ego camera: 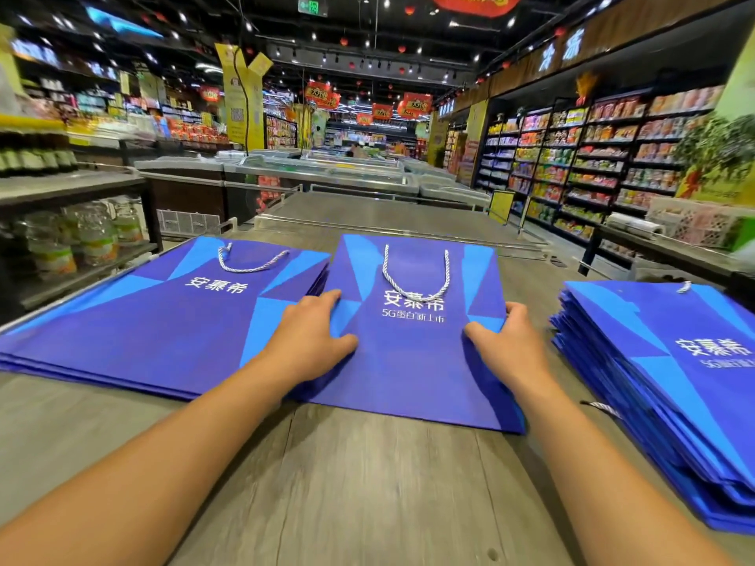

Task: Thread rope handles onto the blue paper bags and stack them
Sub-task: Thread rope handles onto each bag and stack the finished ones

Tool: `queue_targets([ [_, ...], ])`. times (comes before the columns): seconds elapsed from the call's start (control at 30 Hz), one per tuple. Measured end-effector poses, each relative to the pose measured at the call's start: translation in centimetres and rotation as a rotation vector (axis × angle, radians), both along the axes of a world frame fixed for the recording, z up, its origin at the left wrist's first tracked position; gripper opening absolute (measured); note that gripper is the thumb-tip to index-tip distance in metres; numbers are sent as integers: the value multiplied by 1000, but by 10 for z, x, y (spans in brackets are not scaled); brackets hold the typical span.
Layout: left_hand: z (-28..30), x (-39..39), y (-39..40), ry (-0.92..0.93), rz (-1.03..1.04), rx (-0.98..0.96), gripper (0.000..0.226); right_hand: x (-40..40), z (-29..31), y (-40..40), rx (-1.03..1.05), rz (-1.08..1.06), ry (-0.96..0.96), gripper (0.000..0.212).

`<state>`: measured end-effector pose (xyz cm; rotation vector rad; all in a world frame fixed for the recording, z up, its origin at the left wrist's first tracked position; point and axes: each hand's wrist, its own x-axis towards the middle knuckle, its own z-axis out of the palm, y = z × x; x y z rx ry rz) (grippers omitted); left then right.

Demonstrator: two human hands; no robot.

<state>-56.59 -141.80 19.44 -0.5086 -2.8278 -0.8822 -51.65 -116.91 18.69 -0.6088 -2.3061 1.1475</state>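
A flat blue paper bag [412, 353] lies in the middle of the wooden table [367, 484], a white rope handle [416, 279] threaded at its far end. My left hand [310, 341] grips the bag's left edge, thumb on top. On the opposite edge my right hand [506, 341] holds it the same way. A stack of blue bags with a rope handle [163, 320] lies to the left, slightly under the held bag. A taller stack of blue bags [674, 381] sits at the right.
A loose rope end [604, 408] pokes out of the right stack. Behind the table stand freezer chests [327, 173]. Store shelves [592, 157] line the right side, and a rack with jars [81, 234] stands at the left.
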Motion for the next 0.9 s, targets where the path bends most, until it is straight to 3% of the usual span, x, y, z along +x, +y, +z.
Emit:
queue_targets([
  [0.13, -5, 3, 5, -86, -28, -244, 68, 0, -6, 4, 115, 13, -207, 68],
  [0.27, -11, 2, 6, -91, -68, -376, 68, 1, -9, 4, 394, 70, -404, 76],
  [0.33, -13, 2, 10, -57, -102, -392, 70, 2, -7, -2, 526, 132, -396, 63],
  [0.43, -17, 4, 19, -44, -187, -446, 70, 2, -7, -22, 636, 386, -257, 45],
  [0.57, -19, 8, 24, -138, -249, -551, 71, 0, -16, -42, 754, 584, -382, 51],
  [0.73, -18, 11, 24, -183, -210, -591, 77, 6, -14, -35, 707, 505, -640, 60],
  [0.9, -18, 7, 22, -214, -149, -591, 85, 10, -11, -34, 650, 454, -710, 63],
])
